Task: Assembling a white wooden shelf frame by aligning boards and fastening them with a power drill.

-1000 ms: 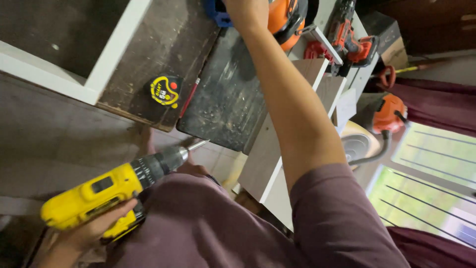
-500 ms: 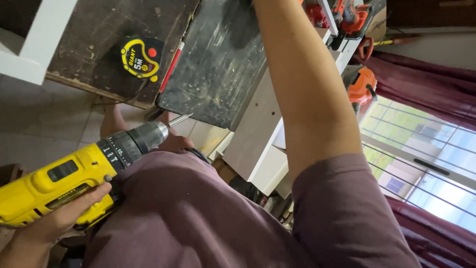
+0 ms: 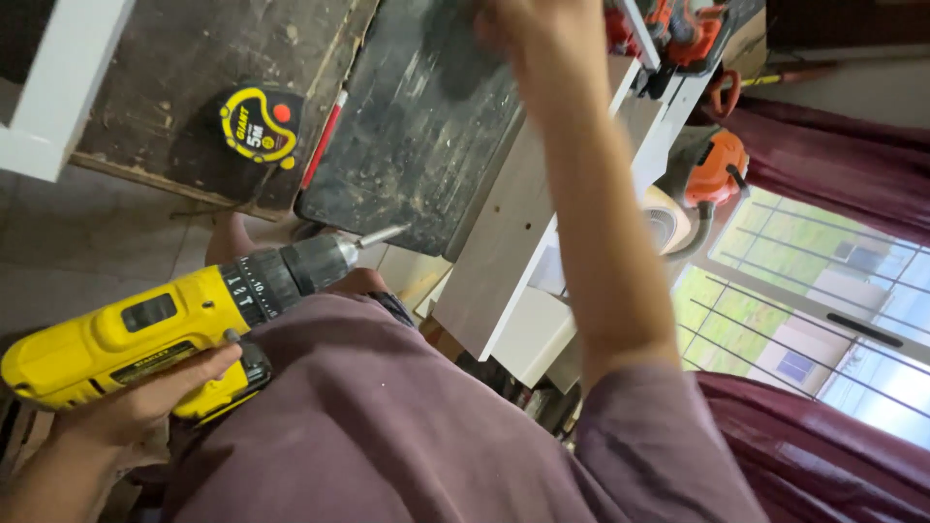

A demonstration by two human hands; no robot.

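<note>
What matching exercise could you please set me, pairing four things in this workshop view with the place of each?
Things:
1. yellow drill
2. tape measure
3. red pencil
4. orange power tool

Places:
A. near the barred window
B. on the worn wooden top, beside the pencil
C. gripped in the left hand
D. along the edge of the dark board

Pairs: 1-C, 2-B, 3-D, 4-A.
</note>
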